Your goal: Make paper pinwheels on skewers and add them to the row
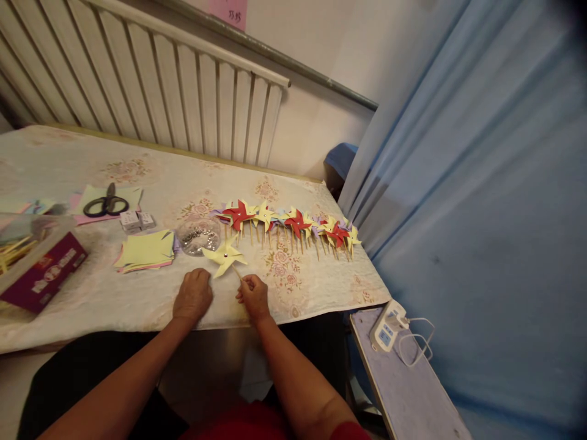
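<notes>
My right hand point(254, 296) pinches the thin wooden stick of a pale yellow paper pinwheel point(224, 257), whose head lies on the floral tablecloth point(137, 293). Just left of it my left hand point(193, 295) rests on the cloth with its fingers curled under; nothing shows in them. A row of finished red, yellow and purple pinwheels point(288, 223) lies beyond, sticks pointing toward me. A clear round dish of small pins point(199, 236) sits beside the yellow pinwheel.
A stack of yellow paper squares point(145, 250) lies left of the dish, with small white boxes point(136, 220) and black scissors point(106, 203) behind. A red box point(43, 272) sits far left. A white power strip point(387, 327) rests on a side ledge. Blue curtain point(481, 214) hangs right.
</notes>
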`<action>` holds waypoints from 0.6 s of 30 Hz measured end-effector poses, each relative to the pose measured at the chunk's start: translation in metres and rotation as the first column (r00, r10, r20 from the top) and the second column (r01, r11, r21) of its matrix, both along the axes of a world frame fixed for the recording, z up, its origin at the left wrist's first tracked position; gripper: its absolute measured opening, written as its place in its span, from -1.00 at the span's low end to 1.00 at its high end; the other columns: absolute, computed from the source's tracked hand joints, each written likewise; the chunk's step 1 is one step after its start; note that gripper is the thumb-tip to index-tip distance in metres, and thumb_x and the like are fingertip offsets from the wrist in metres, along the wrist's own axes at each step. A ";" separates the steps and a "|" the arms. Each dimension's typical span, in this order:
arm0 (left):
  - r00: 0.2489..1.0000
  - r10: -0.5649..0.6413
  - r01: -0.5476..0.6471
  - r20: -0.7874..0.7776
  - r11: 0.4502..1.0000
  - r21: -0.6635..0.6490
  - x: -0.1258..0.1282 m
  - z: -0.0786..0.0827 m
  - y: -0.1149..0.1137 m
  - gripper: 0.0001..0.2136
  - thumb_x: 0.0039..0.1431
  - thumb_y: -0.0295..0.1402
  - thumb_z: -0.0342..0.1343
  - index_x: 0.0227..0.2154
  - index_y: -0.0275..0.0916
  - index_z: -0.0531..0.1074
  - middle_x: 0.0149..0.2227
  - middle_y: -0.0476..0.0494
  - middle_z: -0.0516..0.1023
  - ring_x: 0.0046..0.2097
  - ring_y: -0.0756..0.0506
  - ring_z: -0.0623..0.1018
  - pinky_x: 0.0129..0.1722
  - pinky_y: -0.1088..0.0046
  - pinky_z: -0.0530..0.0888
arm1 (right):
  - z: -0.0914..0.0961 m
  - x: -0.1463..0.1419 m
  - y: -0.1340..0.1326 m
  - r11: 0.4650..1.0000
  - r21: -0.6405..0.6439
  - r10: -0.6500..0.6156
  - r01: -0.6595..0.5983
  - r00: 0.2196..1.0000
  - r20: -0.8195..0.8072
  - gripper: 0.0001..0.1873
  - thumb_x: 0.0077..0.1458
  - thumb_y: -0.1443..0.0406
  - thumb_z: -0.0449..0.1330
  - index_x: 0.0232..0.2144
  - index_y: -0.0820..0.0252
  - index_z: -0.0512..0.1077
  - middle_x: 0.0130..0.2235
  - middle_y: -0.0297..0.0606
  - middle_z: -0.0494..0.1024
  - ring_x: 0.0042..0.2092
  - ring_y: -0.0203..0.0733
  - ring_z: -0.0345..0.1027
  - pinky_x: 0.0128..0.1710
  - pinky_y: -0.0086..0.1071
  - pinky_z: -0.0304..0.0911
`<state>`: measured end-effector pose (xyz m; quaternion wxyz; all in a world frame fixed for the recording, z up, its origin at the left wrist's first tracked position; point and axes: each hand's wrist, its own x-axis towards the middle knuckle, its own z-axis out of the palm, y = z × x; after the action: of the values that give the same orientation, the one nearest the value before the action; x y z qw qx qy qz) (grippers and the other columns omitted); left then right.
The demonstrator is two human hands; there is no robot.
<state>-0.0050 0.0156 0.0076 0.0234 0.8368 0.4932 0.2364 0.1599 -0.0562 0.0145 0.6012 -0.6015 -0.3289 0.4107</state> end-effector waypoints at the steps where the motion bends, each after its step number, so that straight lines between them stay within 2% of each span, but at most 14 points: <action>1: 1.000 -0.003 0.003 -0.002 1.000 0.003 0.000 0.000 0.000 -0.81 0.14 -0.55 -0.08 -0.31 -0.26 0.42 -0.22 -0.34 0.47 -0.11 -0.29 0.41 -0.07 0.15 0.39 | 0.000 0.000 0.000 1.000 0.000 0.002 -0.002 1.000 0.000 -0.92 0.01 0.28 0.15 -0.40 0.17 0.38 -0.57 -0.50 0.41 -0.61 -0.37 0.35 -0.70 -0.58 0.21; 9: 1.000 0.013 -0.013 -0.021 1.000 0.002 0.000 0.002 -0.001 -0.82 0.13 -0.55 -0.09 -0.35 -0.24 0.40 -0.24 -0.33 0.46 -0.14 -0.28 0.41 -0.09 0.16 0.39 | 0.008 0.000 -0.003 1.000 0.006 0.010 -0.010 1.000 -0.014 -0.95 0.00 0.31 0.16 -0.42 0.17 0.40 -0.57 -0.50 0.42 -0.61 -0.38 0.36 -0.69 -0.59 0.21; 18: 1.000 0.005 -0.005 0.002 1.000 -0.004 0.000 0.003 -0.001 -0.80 0.13 -0.55 -0.08 -0.32 -0.26 0.44 -0.21 -0.35 0.48 -0.11 -0.28 0.41 -0.06 0.14 0.39 | 0.010 0.008 0.004 1.000 -0.012 0.018 -0.020 0.990 -0.143 -0.88 0.00 0.24 0.21 -0.41 0.18 0.40 -0.59 -0.49 0.43 -0.65 -0.36 0.33 -0.73 -0.57 0.21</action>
<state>-0.0054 0.0151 0.0104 0.0250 0.8354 0.4957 0.2361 0.1681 -0.0521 0.0243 0.6151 -0.5714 -0.2880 0.4606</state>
